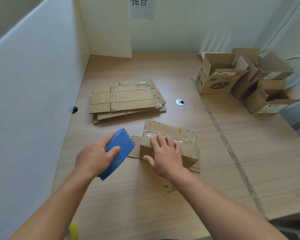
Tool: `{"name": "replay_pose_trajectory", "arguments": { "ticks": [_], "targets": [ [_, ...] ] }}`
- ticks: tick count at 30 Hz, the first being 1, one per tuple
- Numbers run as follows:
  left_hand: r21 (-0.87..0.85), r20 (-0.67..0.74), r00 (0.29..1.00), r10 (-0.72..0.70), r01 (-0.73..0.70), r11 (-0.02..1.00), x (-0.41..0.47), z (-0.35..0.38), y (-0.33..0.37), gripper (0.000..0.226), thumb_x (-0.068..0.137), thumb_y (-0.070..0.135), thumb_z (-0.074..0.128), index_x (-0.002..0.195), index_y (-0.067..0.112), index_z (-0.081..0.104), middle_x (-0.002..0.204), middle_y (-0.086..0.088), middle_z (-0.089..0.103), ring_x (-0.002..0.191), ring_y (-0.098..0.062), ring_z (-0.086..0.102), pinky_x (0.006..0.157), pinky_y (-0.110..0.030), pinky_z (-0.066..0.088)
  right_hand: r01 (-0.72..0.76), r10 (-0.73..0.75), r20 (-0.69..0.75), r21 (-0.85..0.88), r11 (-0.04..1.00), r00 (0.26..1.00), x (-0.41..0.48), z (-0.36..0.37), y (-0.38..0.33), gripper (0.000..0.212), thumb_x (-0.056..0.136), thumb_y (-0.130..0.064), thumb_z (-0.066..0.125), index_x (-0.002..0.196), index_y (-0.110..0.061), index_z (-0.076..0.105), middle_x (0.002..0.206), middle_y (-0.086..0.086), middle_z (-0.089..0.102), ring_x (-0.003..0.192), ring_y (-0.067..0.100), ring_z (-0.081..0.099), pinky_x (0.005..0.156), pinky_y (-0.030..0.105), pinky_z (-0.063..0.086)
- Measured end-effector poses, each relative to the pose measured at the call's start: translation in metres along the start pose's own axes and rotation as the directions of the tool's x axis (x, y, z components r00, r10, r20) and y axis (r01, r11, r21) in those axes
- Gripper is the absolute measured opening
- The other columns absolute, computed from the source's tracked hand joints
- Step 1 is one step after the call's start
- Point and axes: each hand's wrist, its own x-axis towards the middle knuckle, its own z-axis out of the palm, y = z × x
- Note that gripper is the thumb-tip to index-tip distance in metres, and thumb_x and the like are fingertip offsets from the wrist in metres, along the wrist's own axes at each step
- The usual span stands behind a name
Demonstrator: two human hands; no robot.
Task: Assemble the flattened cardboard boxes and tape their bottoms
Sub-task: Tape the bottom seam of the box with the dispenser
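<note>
A small cardboard box (184, 135) stands bottom-up on the wooden table (145, 196), with a strip of clear tape running along its top seam. My right hand (164, 155) lies flat on the near left part of that taped face, fingers straight, thumb against the box's side. Left of the box, my left hand (95, 156) grips a blue tape dispenser (119, 153), held a little apart from the box. A stack of flattened cardboard boxes (126, 99) lies further back on the table.
Several assembled open boxes (216, 78) stand at the back right. A round metal grommet (180, 102) sits in the table behind the box. A white partition (33, 101) walls off the left side. A taped seam (223, 139) runs along the table on the right.
</note>
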Motion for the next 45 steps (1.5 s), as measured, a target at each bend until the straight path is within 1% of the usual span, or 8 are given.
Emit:
{"name": "replay_pose_trajectory", "arguments": {
  "ticks": [6, 11, 17, 21, 28, 34, 41, 45],
  "targets": [
    [0.006, -0.004, 1.000, -0.020, 0.020, 1.000, -0.002, 0.000, -0.007, 0.051, 0.092, 0.053, 0.051, 0.141, 0.056, 0.038, 0.096, 0.015, 0.058, 0.080, -0.013, 0.057, 0.055, -0.027, 0.042, 0.074, -0.064, -0.103, 0.098, 0.992, 0.993, -0.006, -0.001, 0.009, 0.057, 0.089, -0.071, 0.043, 0.131, -0.033, 0.045, 0.139, -0.009, 0.043, 0.136, 0.021, 0.032, 0.114, 0.057, 0.020],
    [-0.014, 0.006, 0.999, -0.031, 0.031, 0.999, -0.003, -0.001, -0.008, 0.050, 0.090, 0.055, 0.051, 0.139, 0.060, 0.037, 0.097, 0.013, 0.061, 0.074, -0.006, 0.054, 0.047, -0.024, 0.040, 0.032, -0.027, -0.115, 0.044, 0.999, 0.993, -0.020, 0.006, -0.005, 0.068, 0.086, -0.078, 0.039, 0.143, -0.040, 0.040, 0.134, -0.003, 0.044, 0.125, 0.030, 0.037, 0.110, 0.065, 0.017],
    [-0.032, 0.030, 0.999, -0.024, 0.025, 0.999, -0.009, 0.001, -0.007, 0.049, 0.092, 0.051, 0.052, 0.139, 0.057, 0.040, 0.105, 0.012, 0.064, 0.084, -0.015, 0.060, 0.058, -0.029, 0.049, 0.134, -0.130, -0.053, 0.095, 0.986, 0.990, -0.020, 0.007, -0.008, 0.058, 0.089, -0.043, 0.050, 0.144, -0.027, 0.042, 0.139, 0.003, 0.038, 0.138, 0.029, 0.028, 0.111, 0.073, 0.008],
    [0.001, 0.053, 0.998, -0.028, 0.028, 1.000, -0.013, 0.000, -0.008, 0.051, 0.092, 0.052, 0.053, 0.141, 0.053, 0.042, 0.111, 0.013, 0.064, 0.090, -0.015, 0.059, 0.062, -0.029, 0.046, 0.257, -0.258, 0.002, 0.080, 0.963, 0.966, -0.015, 0.000, 0.015, 0.059, 0.090, -0.029, 0.054, 0.146, -0.030, 0.039, 0.151, -0.003, 0.033, 0.150, 0.020, 0.011, 0.117, 0.063, 0.006],
    [0.031, 0.031, 0.999, -0.023, 0.022, 0.999, -0.013, -0.009, -0.011, 0.051, 0.092, 0.053, 0.051, 0.142, 0.056, 0.039, 0.102, 0.013, 0.062, 0.083, -0.013, 0.057, 0.058, -0.028, 0.042, 0.275, -0.263, -0.089, 0.157, 0.949, 0.961, -0.018, 0.007, 0.025, 0.030, 0.096, -0.035, 0.056, 0.125, -0.028, 0.055, 0.144, -0.008, 0.042, 0.150, 0.019, 0.016, 0.120, 0.058, 0.010],
    [0.000, 0.031, 0.997, 0.066, -0.066, 0.998, -0.013, -0.010, -0.004, 0.054, 0.092, 0.052, 0.054, 0.144, 0.054, 0.038, 0.112, 0.012, 0.065, 0.090, -0.016, 0.058, 0.070, -0.033, 0.050, 0.403, -0.388, -0.111, 0.213, 0.890, 0.915, -0.011, 0.008, 0.038, 0.022, 0.098, -0.017, 0.060, 0.118, -0.023, 0.065, 0.145, -0.007, 0.051, 0.149, 0.027, 0.027, 0.117, 0.057, 0.019],
    [-0.084, 0.115, 0.967, 0.228, -0.220, 0.972, -0.019, -0.007, -0.004, 0.065, 0.092, 0.042, 0.064, 0.146, 0.056, 0.031, 0.125, 0.010, 0.063, 0.099, -0.017, 0.059, 0.084, -0.038, 0.052, 0.354, -0.339, -0.101, 0.277, 0.893, 0.935, -0.010, 0.005, 0.049, 0.027, 0.100, -0.017, 0.056, 0.125, -0.021, 0.066, 0.156, -0.004, 0.040, 0.152, 0.029, 0.018, 0.119, 0.047, 0.026],
    [-0.064, 0.078, 0.896, 0.436, -0.432, 0.900, -0.024, -0.010, -0.008, 0.072, 0.092, 0.033, 0.066, 0.142, 0.064, 0.025, 0.115, 0.015, 0.063, 0.084, -0.014, 0.057, 0.073, -0.033, 0.049, 0.257, -0.169, -0.208, 0.531, 0.808, 0.963, -0.012, -0.014, 0.037, 0.038, 0.098, -0.018, 0.062, 0.136, -0.020, 0.060, 0.152, -0.002, 0.046, 0.149, 0.019, 0.024, 0.120, 0.031, 0.019]
  ]
}}
